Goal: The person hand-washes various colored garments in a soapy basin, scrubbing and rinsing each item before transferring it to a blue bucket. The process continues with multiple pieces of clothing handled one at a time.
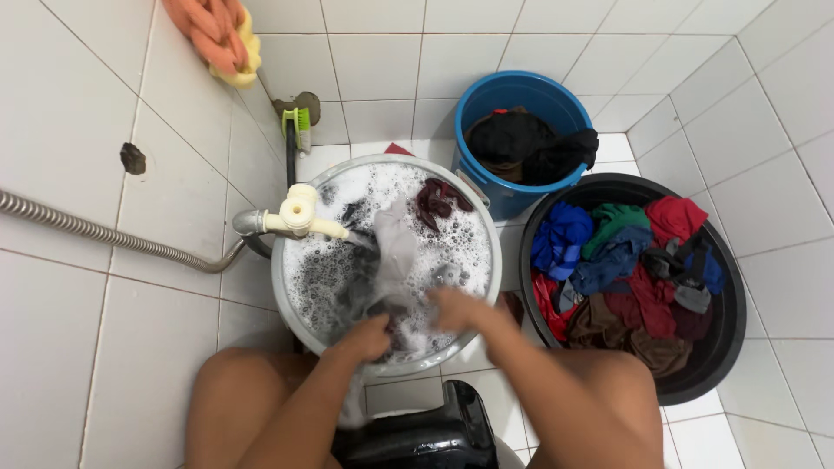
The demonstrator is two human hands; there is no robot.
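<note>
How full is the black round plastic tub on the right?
Roughly full: the black round plastic tub holds heaped coloured clothes nearly to its rim.

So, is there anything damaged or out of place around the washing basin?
Yes. The white tiled wall has a rough dark hole on the left and another behind the green brush. A dark garment hangs over the round blue plastic bucket's rim. Both hands grip grey cloth in the suds.
</note>
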